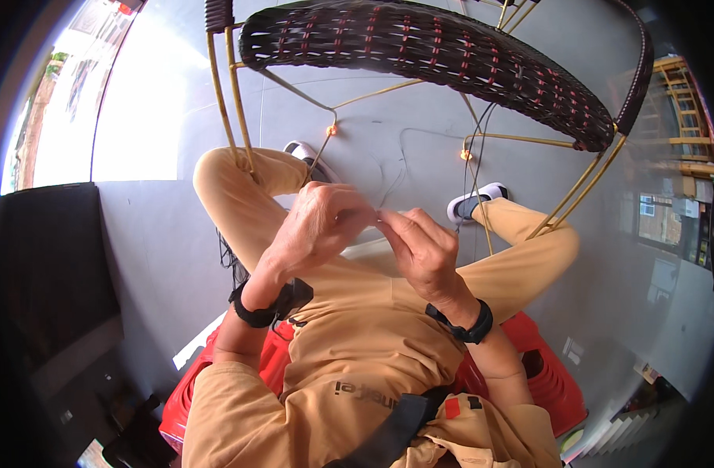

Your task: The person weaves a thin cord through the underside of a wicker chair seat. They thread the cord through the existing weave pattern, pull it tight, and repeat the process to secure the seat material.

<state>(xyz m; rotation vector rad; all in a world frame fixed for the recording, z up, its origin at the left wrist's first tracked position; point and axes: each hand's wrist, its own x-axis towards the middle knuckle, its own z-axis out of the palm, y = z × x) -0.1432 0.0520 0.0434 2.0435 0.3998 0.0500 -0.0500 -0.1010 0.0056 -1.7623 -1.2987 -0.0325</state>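
Head view: A seated person holds both hands in front of the torso, above the lap. The left hand [318,225] is bent inward at the wrist, fingers curled. The right hand [429,253] points toward it, thumb and fingers drawn together. The fingertips of the two hands meet or nearly meet; whether either grip is clenched on something small cannot be determined. The left hand is slightly blurred.

The woven chair [427,47], dark with red strands, stands beyond the hands, its curved panel spanning the upper part of the view. Its gold-coloured tubes [221,101] run down to both knees. Thin dark strands [477,156] hang below the panel, right of the hands. A red seat [548,374] is visible beneath the person, on grey floor [150,249].
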